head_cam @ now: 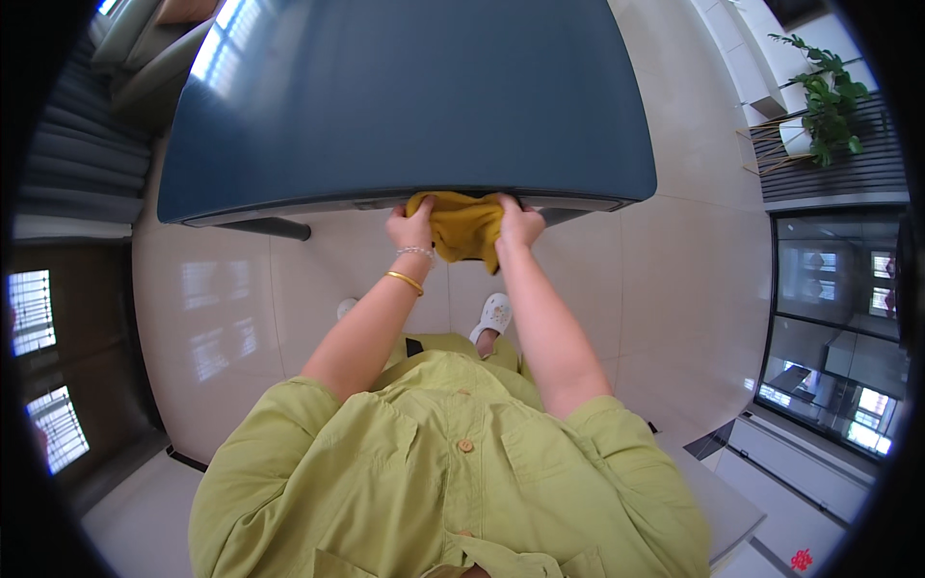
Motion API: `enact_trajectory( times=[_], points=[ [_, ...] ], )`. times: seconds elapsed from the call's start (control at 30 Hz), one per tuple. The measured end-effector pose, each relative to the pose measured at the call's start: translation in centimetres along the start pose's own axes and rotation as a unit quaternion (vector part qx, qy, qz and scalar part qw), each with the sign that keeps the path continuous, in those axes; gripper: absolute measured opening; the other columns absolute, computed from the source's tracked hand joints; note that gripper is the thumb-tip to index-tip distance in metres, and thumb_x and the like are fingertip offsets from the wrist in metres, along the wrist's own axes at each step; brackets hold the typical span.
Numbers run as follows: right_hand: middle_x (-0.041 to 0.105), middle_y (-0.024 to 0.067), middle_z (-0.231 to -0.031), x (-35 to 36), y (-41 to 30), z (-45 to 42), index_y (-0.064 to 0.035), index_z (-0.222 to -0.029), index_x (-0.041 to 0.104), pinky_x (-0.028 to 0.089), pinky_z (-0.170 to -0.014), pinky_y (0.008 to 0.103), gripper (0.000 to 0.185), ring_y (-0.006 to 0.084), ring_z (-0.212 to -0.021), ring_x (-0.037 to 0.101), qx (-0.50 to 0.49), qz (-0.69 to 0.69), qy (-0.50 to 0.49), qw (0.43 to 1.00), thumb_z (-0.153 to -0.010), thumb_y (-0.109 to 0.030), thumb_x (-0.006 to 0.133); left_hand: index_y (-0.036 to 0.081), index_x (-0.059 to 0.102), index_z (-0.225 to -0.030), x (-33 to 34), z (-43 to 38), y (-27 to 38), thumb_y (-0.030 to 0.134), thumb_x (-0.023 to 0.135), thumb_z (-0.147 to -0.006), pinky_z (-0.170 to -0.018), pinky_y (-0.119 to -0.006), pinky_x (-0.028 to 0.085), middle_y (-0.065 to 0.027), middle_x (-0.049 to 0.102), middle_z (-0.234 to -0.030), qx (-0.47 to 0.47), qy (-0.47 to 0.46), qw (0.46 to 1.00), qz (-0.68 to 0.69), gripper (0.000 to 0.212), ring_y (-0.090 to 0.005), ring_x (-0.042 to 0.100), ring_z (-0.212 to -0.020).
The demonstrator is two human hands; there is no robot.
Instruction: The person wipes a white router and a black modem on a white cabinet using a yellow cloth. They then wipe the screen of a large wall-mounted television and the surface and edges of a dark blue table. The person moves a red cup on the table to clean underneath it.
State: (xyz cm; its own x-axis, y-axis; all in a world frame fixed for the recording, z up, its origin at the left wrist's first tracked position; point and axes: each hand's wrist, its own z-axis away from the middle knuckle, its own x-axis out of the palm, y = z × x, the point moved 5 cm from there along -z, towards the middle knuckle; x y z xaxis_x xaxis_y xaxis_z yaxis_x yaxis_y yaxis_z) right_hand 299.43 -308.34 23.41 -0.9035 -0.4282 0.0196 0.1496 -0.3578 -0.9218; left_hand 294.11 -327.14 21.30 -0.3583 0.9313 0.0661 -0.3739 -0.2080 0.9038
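Note:
A yellow cloth (466,225) hangs between my two hands, just at the near edge of a dark blue table (433,101). My left hand (412,225) grips its left side, thumb on top; a beaded bracelet and a gold bangle are on that wrist. The cloth's right side is pinched in my right hand (520,220). Between the hands the cloth sags in folds, with a lower corner pointing down. Whether the cloth touches the table's edge cannot be told for sure.
Table legs (271,228) stand under the near edge on the tiled floor (672,289). A sofa (155,65) is beyond the table at the upper left. At the upper right, a potted plant (831,101) stands by a white cabinet (748,72).

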Motion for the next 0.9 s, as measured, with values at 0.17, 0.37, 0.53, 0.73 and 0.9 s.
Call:
enact_trajectory(
  times=[0.17,0.37,0.53,0.73,0.9],
  points=[
    [0.062,0.0093,-0.077,-3.4,-1.0,-3.5,0.0103,-0.074,0.062,0.043,-0.069,0.0272,0.022,0.0153,-0.07,0.054,0.05,-0.093,-0.009,0.994,-0.065,-0.005,0.075,-0.008,0.056,-0.092,4.5,4.0,0.2,0.007,0.073,-0.071,-0.07,-0.033,0.049,-0.0131,0.061,-0.089,-0.054,0.018,0.997,0.057,0.031,-0.0209,0.059,-0.078],
    [0.062,0.0122,-0.084,-9.1,-2.9,-9.3,0.0088,-0.076,0.06,0.048,-0.069,0.0294,0.018,0.0181,-0.072,0.057,0.08,-0.187,-0.008,0.979,-0.065,0.002,0.073,-0.008,0.056,-0.091,10.3,6.7,-3.4,0.008,0.072,-0.071,-0.069,-0.033,0.049,-0.0135,0.061,-0.089,-0.062,0.004,0.998,0.02,0.031,-0.0212,0.06,-0.076],
    [0.061,0.0146,-0.084,-13.0,-4.0,-13.2,0.0069,-0.077,0.056,0.052,-0.067,0.0357,0.02,0.0236,-0.074,0.06,0.094,-0.205,0.048,0.973,-0.065,0.003,0.072,-0.009,0.058,-0.088,15.3,9.6,-4.9,0.009,0.073,-0.07,-0.067,-0.031,0.048,-0.0117,0.062,-0.084,-0.046,-0.027,0.999,-0.01,0.029,-0.018,0.059,-0.073],
    [0.06,0.0147,-0.097,-16.5,-0.8,-16.5,0.008,-0.096,0.055,0.053,-0.07,0.0423,0.027,0.0288,-0.083,0.061,0.24,-0.24,0.109,0.934,-0.083,-0.015,0.06,-0.008,0.059,-0.086,20.2,13.1,-5.4,0.014,0.072,-0.071,-0.066,-0.031,0.046,-0.0113,0.064,-0.081,-0.068,-0.106,0.99,-0.068,0.03,-0.0165,0.056,-0.069],
    [0.061,0.0142,-0.099,-17.8,-0.5,-14.2,0.0088,-0.101,0.056,0.051,-0.075,0.0392,0.028,0.0276,-0.087,0.06,0.215,-0.188,-0.015,0.958,-0.08,-0.008,0.064,-0.008,0.059,-0.083,16.8,11.9,-5.2,0.019,0.072,-0.072,-0.065,-0.032,0.047,-0.0133,0.063,-0.076,-0.052,-0.11,0.986,-0.113,0.032,-0.0162,0.057,-0.068]
  ],
)
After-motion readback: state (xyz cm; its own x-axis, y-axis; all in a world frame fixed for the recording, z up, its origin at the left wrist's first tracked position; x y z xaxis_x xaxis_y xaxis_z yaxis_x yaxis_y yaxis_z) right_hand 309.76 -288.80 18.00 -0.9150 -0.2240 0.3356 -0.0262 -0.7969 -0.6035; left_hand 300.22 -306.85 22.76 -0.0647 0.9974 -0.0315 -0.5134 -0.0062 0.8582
